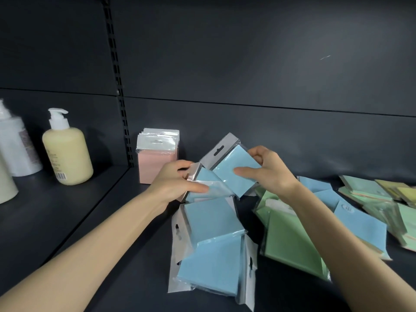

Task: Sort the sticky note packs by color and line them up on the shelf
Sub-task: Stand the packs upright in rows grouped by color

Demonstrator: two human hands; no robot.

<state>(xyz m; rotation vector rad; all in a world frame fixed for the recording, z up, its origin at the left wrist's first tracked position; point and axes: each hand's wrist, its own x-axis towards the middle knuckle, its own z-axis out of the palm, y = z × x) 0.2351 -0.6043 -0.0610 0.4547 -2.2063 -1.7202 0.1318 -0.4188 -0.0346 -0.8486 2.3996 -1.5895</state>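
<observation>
My right hand (266, 171) grips a blue sticky note pack (236, 168) in clear wrap, tilted, above the dark shelf (90, 221). My left hand (177, 183) holds another blue pack (209, 186) just below and left of it; the two packs touch. More blue packs (211, 251) lie overlapping on the shelf under my hands. A row of pink packs (155, 158) stands upright at the back. Green packs (290, 242) lie flat to the right, with further blue packs (360, 226) beside them.
A cream pump bottle (67, 152) and a white pump bottle (15, 145) stand at the left on the neighbouring shelf section. Mixed green and yellowish packs (382, 192) are piled at the far right. A slotted upright (119, 86) runs up the back wall.
</observation>
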